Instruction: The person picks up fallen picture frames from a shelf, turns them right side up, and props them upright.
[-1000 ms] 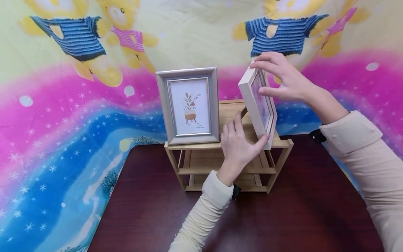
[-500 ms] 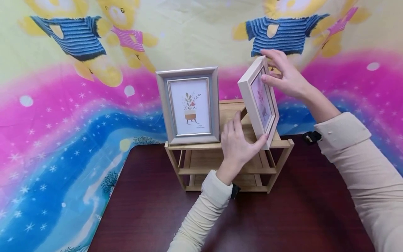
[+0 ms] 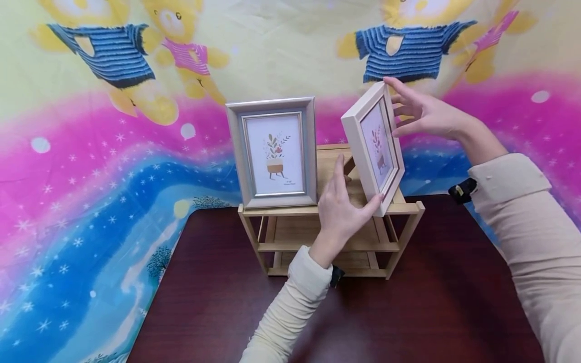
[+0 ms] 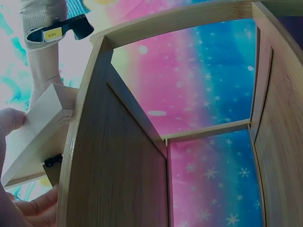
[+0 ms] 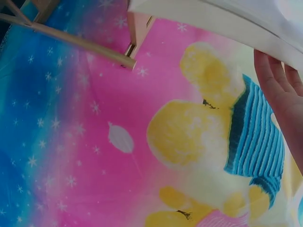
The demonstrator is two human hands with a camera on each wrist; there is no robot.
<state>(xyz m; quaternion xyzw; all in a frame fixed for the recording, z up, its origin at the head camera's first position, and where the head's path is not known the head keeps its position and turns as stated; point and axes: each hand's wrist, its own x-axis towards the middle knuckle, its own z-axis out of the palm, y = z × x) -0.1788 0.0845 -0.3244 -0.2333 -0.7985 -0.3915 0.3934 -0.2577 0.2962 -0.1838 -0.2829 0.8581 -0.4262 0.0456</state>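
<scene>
A pale picture frame (image 3: 376, 146) stands angled on the right side of the wooden shelf's (image 3: 333, 154) top, its back stand partly visible behind it. My left hand (image 3: 339, 209) holds it low down, with the thumb (image 4: 12, 119) on its lower edge and the fingers (image 4: 40, 205) round behind. At the upper far side my right hand (image 3: 428, 116) touches the frame, fingers extended; in the right wrist view, fingertips (image 5: 267, 71) meet its white edge. Left of the hands, a silver-grey picture frame (image 3: 272, 151) with a plant print stands upright.
The wooden shelf has lower tiers (image 3: 327, 247) and stands on a dark reddish-brown table (image 3: 204, 292). A colourful cloth backdrop (image 3: 281, 45) with bears and snowflakes hangs right behind it. The two frames stand with a gap between them.
The pale frame has turned to face more toward the front. My right hand has slid from its top and face to its far side edge. My left hand has barely moved.
</scene>
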